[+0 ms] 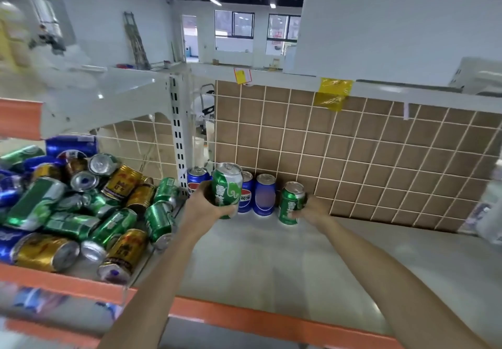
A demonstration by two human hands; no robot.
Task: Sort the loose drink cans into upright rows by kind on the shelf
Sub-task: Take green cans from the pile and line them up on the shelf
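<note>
My left hand (209,204) grips a green can (226,190), held upright in the air in front of the blue cans. My right hand (312,209) grips a second green can (290,203) that stands on the white shelf (271,261) close to the tiled back panel. Three blue cans (264,195) stand upright in a row along the back, just left of that green can; the left two are partly hidden by the held can and my hand. A heap of loose green, gold and blue cans (81,213) lies on the left shelf section.
A white slotted upright post (179,131) separates the two shelf sections. A brown tiled panel (366,158) backs the right section. An orange rail (244,319) runs along the shelf's front edge. A white shelf board (298,80) with yellow tape hangs overhead.
</note>
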